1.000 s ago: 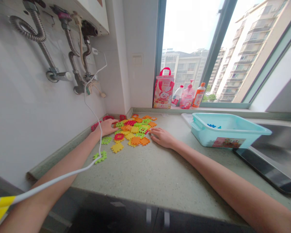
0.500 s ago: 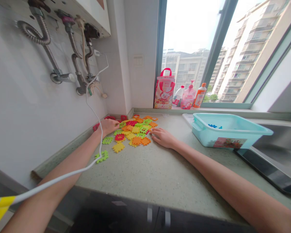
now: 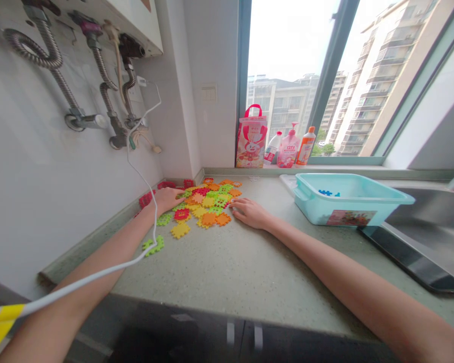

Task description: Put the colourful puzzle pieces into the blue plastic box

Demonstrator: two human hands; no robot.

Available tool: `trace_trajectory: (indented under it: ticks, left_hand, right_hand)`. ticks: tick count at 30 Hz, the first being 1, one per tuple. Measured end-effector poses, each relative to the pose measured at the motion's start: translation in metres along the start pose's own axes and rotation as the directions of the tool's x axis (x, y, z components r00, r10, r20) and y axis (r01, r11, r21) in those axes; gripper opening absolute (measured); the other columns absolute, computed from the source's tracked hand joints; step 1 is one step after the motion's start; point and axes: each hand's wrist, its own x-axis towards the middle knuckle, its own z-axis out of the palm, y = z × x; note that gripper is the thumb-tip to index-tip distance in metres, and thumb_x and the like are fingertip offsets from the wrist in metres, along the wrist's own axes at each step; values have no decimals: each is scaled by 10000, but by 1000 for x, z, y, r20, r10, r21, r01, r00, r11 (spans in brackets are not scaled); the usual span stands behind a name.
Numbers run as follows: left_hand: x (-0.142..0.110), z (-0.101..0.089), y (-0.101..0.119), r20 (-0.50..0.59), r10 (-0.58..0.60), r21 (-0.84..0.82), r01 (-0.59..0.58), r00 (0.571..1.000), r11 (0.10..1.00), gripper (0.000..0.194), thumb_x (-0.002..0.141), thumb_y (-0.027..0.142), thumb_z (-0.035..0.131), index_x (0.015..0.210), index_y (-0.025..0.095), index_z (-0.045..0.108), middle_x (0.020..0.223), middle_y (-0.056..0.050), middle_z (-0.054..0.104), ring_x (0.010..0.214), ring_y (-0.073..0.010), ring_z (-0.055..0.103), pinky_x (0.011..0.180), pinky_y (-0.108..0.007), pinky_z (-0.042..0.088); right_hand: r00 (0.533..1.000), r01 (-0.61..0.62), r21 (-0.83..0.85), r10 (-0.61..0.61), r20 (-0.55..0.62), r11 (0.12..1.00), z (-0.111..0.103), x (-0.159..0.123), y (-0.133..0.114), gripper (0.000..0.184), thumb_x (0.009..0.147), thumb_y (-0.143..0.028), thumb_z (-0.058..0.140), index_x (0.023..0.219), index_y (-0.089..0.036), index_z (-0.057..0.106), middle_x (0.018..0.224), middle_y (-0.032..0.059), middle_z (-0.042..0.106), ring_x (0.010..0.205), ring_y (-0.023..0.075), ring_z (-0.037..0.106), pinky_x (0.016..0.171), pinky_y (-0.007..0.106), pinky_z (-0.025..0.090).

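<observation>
A loose heap of flat interlocking plastic pieces [image 3: 209,202], yellow, orange, red and green with notched edges, lies in the counter's far corner. At its left side my left hand [image 3: 168,198] rests with fingers stretched onto the edge of the heap; its fingertips are partly hidden and no held piece shows. On the opposite side my right hand [image 3: 250,213] lies low on the counter, fingers loosely extended and touching the heap's right edge beside a small red piece. One green piece [image 3: 153,245] sits apart near my left forearm. Several red pieces [image 3: 146,199] stand along the wall behind my left hand.
A light blue plastic basin [image 3: 350,218] with a few blue pieces stands right, beside the sink [image 3: 435,227] and a dark flat panel [image 3: 412,259]. A white cable [image 3: 94,274] crosses before my left forearm. Bottles [image 3: 288,149] and a pink bag [image 3: 251,143] line the windowsill.
The whole view has shifted slightly left. Both hands keep nearly the same places at the two sides of the heap, and the pieces look the same.
</observation>
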Motion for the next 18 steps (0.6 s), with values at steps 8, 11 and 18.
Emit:
trace_trajectory:
  ticks: [8,11,18]
  left_hand:
    - [-6,-11,7,-1,-58,42,58,998,997,436,974,503,527,1257,302,790,1078,-113,808,1021,-357,744,849,-406,553]
    - [-5,-9,9,3,-38,29,38,999,999,491,976,574,541,1326,299,750,1139,-121,796,1050,-371,737,866,-416,551]
    - [-2,-2,19,-30,-37,82,39,999,996,389,1009,439,514,1192,243,797,1036,-158,801,1004,-348,751,886,-411,527]
  right_hand:
    - [1000,-1,-17,1,5,1000,2,0,2,343,1029,-271,553,1333,-204,698,1434,133,658,1349,286,599,1159,469,465]
    - [1000,5,-15,-5,-4,1000,2,0,3,337,1028,-273,556,1325,-207,699,1432,127,659,1339,273,605,1160,456,463]
    - [1000,2,-2,-2,-3,1000,4,1,3,338,1027,-272,546,1314,-193,705,1409,139,671,1343,288,601,1163,464,460]
